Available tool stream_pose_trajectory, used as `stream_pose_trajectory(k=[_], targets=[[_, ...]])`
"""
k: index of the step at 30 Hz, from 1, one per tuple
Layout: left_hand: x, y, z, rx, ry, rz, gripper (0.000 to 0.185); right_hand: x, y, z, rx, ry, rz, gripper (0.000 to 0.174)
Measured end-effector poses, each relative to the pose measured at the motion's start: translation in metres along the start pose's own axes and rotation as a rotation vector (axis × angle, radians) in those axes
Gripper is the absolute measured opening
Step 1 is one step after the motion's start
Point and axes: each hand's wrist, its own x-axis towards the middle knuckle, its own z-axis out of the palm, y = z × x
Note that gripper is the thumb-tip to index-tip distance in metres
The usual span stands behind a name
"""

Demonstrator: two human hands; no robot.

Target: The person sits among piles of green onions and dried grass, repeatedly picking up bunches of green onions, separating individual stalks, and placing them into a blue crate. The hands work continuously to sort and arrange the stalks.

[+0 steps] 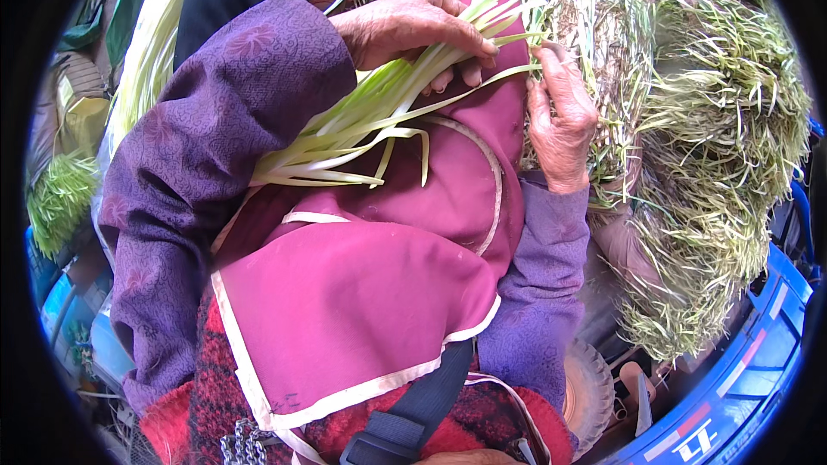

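My left hand [420, 29] grips a bunch of long pale-green leaves [368, 110], possibly blanched chives, slanting over my lap. Its thumb lies across the upper end of the bunch, while several loose leaves droop at the lower end. To the right, my right hand [562, 113] has bent fingers beside the tips of a few leaves. One long leaf reaches its fingertips, but whether they pinch it is hard to see. Beneath the bunch a magenta apron [368, 284] with pale trim covers my lap. Both forearms wear purple patterned sleeves.
Large bundles of green leaves [717, 123] are heaped on the right, beside dry, straw-like stalks [614, 58]. Long pale stalks [145, 71] lie at the left. A blue vehicle body [743, 374] curves along the lower right, near a tyre [591, 394].
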Motion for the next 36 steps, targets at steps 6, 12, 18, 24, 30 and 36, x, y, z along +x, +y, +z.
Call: stream_pose_trajectory(k=[6, 12, 18, 24, 30, 36], targets=[[0.001, 0.002, 0.001, 0.042, -0.022, -0.025, 0.021, -0.001, 0.008, -0.003, -0.028, 0.053, -0.129, 0.02], [0.002, 0.0, 0.013, 0.199, 0.073, -0.011, 0.022, -0.009, 0.02, 0.013, -0.399, -0.027, 0.008, 0.007], [0.004, -0.001, 0.017, 0.401, 0.093, 0.026, 0.021, 0.008, 0.027, -0.008, 0.338, 0.263, 0.363, 0.02], [0.007, -0.007, 0.019, 0.488, 0.091, 0.058, 0.021, 0.039, 0.001, -0.011, 0.275, 0.072, 0.09, 0.028], [-0.002, -0.004, 0.019, 0.844, 0.145, 0.23, 0.024, 0.032, -0.01, -0.002, -0.276, 0.146, -0.269, 0.026], [-0.011, -0.006, 0.033, 1.054, 0.143, 0.367, 0.023, 0.018, 0.029, 0.019, -0.179, 0.286, 0.246, 0.024]])
